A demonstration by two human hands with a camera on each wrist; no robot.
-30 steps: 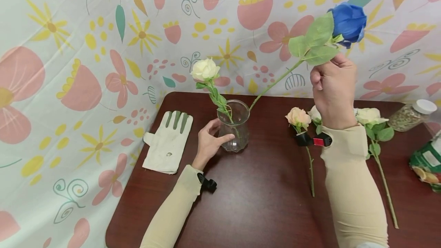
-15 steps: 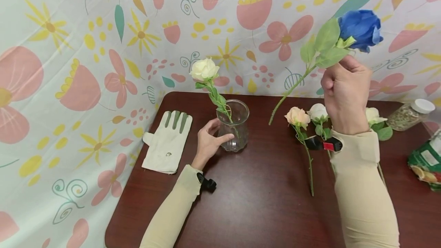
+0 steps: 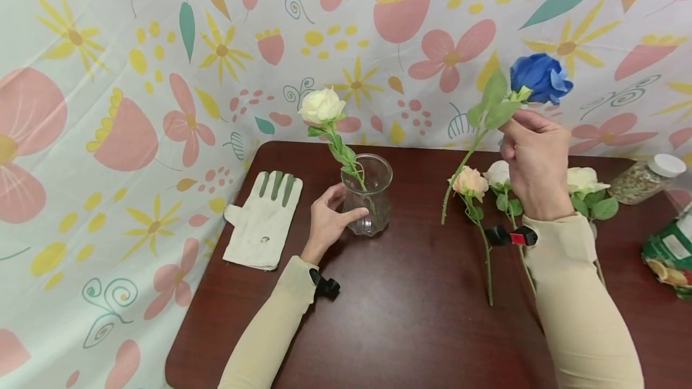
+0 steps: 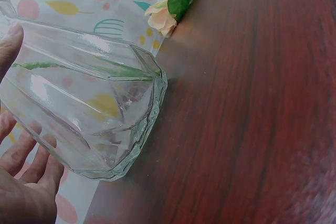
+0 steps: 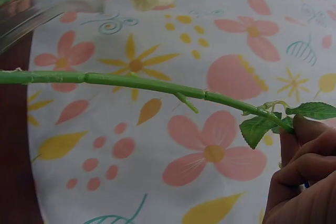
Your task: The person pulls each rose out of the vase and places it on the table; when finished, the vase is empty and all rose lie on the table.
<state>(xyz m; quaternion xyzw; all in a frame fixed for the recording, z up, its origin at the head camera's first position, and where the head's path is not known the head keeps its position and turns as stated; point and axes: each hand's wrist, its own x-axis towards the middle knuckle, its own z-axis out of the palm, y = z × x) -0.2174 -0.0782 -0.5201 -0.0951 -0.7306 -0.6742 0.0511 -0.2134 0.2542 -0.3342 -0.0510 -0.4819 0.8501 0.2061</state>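
Observation:
My left hand (image 3: pixel 328 224) holds the glass vase (image 3: pixel 378 197) from its left side, thumb across the front and fingers behind. A cream rose (image 3: pixel 322 107) leans leftward in the vase, its stem visible through the glass. My right hand (image 3: pixel 540 158) pinches a blue rose (image 3: pixel 540 78) just below its bloom, up above the table at the right. The blue rose's stem slants down and left, its lower end apart from the vase. In the right wrist view, the bare green stem (image 5: pixel 147 83) runs out from the pinching fingers (image 5: pixel 310 156).
A peach rose (image 3: pixel 470 183) and white roses (image 3: pixel 585 180) lie right of the vase, partly hidden by my right arm. Beyond them are a jar with a white lid (image 3: pixel 646 179) and a green bag (image 3: pixel 670 254). A work glove (image 3: pixel 265 224) lies left; a patterned cloth hangs behind.
The blue rose has moved away from the vase to the right and then come lower, its stem end now over the table near the peach rose. My left hand and the vase stay put.

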